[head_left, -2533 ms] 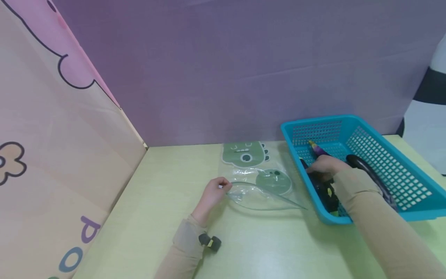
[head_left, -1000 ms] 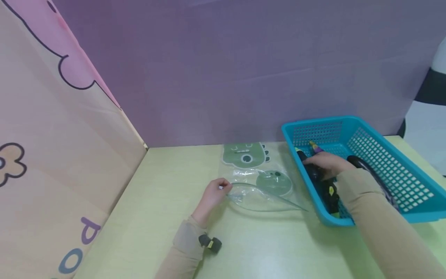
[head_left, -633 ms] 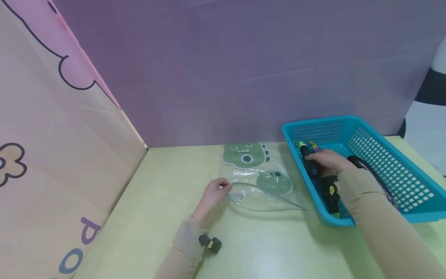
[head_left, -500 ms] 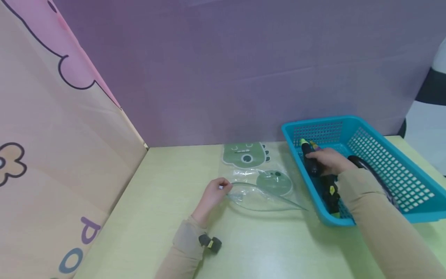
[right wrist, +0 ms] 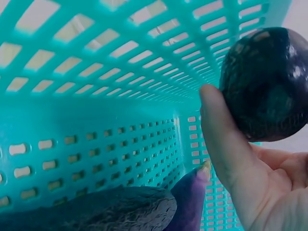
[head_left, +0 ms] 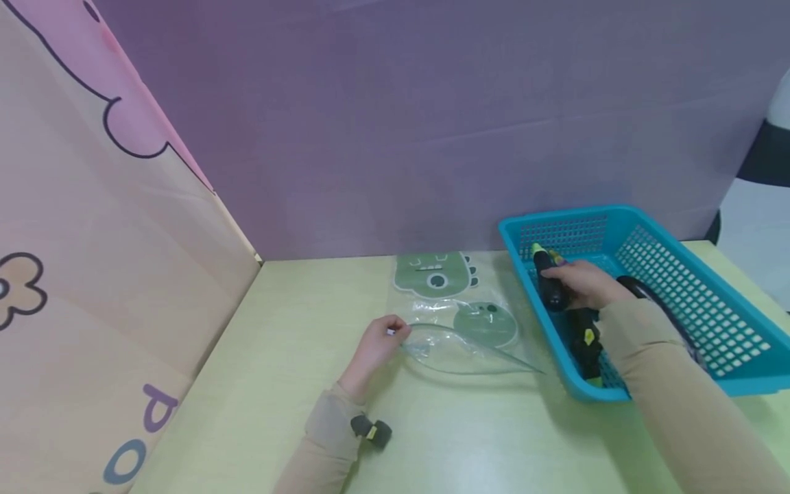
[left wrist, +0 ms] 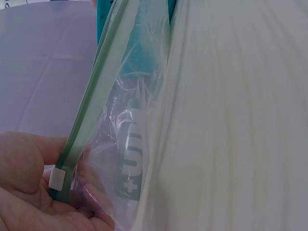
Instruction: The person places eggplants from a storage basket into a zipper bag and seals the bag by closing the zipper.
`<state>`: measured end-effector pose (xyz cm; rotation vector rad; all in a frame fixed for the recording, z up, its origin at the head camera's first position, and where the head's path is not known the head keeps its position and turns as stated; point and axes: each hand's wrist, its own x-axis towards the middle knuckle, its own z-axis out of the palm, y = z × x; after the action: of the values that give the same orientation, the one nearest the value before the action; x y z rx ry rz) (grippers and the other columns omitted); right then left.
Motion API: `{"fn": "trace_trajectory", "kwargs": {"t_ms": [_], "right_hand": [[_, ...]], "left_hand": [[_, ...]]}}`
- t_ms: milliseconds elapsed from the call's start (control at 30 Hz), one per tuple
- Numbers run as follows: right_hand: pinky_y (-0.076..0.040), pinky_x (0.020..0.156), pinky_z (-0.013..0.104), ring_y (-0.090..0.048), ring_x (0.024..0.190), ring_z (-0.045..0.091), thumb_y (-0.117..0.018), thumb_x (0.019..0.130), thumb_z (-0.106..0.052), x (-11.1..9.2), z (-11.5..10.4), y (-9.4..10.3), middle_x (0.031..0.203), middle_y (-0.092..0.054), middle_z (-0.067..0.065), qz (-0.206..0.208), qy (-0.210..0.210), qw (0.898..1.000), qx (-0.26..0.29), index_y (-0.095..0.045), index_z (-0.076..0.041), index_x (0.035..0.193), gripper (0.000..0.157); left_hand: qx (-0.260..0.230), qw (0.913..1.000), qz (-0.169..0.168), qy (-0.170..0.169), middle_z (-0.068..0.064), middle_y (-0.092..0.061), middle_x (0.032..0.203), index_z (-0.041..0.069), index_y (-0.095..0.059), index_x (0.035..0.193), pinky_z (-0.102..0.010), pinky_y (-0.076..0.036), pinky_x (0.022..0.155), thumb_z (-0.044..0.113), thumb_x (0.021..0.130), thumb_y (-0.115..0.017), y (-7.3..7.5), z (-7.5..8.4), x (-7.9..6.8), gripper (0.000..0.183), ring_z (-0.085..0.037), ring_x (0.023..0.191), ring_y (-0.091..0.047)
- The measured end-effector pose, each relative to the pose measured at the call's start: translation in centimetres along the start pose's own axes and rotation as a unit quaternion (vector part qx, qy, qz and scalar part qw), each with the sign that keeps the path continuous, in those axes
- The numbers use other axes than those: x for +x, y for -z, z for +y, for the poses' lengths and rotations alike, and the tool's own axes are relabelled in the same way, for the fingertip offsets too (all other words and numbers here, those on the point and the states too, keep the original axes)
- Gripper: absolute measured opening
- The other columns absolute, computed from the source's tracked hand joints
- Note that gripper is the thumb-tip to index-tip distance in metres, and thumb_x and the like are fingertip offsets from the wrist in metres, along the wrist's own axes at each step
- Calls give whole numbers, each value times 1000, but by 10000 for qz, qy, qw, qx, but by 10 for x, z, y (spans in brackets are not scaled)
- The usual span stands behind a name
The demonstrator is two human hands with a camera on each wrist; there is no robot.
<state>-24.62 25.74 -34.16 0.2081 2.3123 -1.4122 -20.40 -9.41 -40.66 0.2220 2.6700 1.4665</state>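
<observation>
My left hand (head_left: 378, 343) pinches one end of the mouth of a clear zip bag (head_left: 432, 353) with green dinosaur prints. In the left wrist view, a white slider (left wrist: 57, 178) sits on the green zip strip between thumb and fingers. The bag's mouth gapes; its body lies flat on the table. Inside the blue basket (head_left: 710, 285), my right hand (head_left: 586, 281) grips a dark eggplant (head_left: 549, 285), its green stem end pointing away. The right wrist view shows the thumb along this eggplant's (right wrist: 269, 82) rounded end, with the other fingers mostly hidden behind it.
A purple eggplant (right wrist: 190, 202) with a yellowish tip lies in the basket, beside a dark one (right wrist: 96, 211). Another long dark eggplant (head_left: 644, 291) is partly behind the right sleeve. The basket's near-left rim (head_left: 564, 367) stands just right of the bag. A purple backdrop (head_left: 401, 137) closes off the back.
My right hand has raised the dark eggplant within the basket, its green stem end moving into sight and slightly right. The left hand and the bag have stayed in place.
</observation>
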Motion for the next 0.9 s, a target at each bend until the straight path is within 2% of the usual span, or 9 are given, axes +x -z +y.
{"fn": "trace_trajectory", "kwargs": {"t_ms": [133,233,333,467,533,600,700,767,900], "right_hand": [[-50,89,48,-58,87,13,-39,96,-34,-1,-1,0,128,-39,31,24,33,10000,-60,-6,14,142,74],[-48,92,49,-57,102,25,-38,96,-36,-1,-2,0,135,-33,34,24,40,9999,-95,2,11,143,78],[-44,97,51,-44,121,39,-35,96,-38,-2,-2,1,140,-25,36,-4,29,10000,-64,8,10,142,79],[-41,100,52,-32,130,44,-33,97,-41,-1,-2,2,144,-19,37,-32,35,10000,34,6,11,142,79],[-41,99,51,-34,129,43,-33,97,-42,-1,-2,3,144,-19,36,-32,63,10000,21,3,11,143,79],[-44,98,49,-41,124,39,-33,97,-43,-2,-3,4,143,-22,36,-20,113,9999,1,-2,12,143,78],[-48,94,44,-52,109,25,-33,97,-43,-2,-4,5,141,-27,33,-21,179,9998,-2,-9,13,142,76],[-49,92,41,-52,104,19,-32,97,-43,-3,-5,5,141,-28,32,-42,220,9997,60,-11,13,142,75],[-50,89,35,-50,108,19,-31,97,-43,-4,-6,6,144,-23,33,-106,249,9992,277,-7,13,142,76]], "left_hand": [[-11,10000,-11,12,-11,-62,87,0,-62,88,-22,-42,60,12,91,-55,0,0,0,14,-12,68,-49],[-22,10000,-24,43,-11,-62,87,0,-62,89,-22,-42,60,12,90,-55,0,-1,1,13,-12,68,-49],[-25,10000,-31,57,-11,-62,87,1,-62,89,-22,-43,60,12,90,-55,0,-1,1,13,-11,68,-48],[-36,10000,-37,41,-10,-62,88,1,-62,89,-23,-43,59,12,91,-55,0,-1,2,14,-11,67,-48],[-45,10000,-37,56,-10,-62,88,1,-62,89,-23,-43,59,13,91,-55,0,-1,2,14,-11,66,-48],[-46,10000,-30,67,-10,-62,87,1,-62,89,-23,-43,59,13,91,-55,0,-1,1,14,-12,67,-48],[-6,10000,-19,66,-10,-62,87,1,-62,89,-23,-43,60,13,91,-55,1,-1,1,14,-12,69,-49],[4,10000,-17,83,-10,-62,87,1,-62,89,-23,-43,61,13,91,-55,1,0,0,14,-12,70,-49],[4,9999,-25,105,-10,-62,88,2,-62,89,-23,-43,62,13,91,-55,1,-1,1,14,-12,71,-50]]}}
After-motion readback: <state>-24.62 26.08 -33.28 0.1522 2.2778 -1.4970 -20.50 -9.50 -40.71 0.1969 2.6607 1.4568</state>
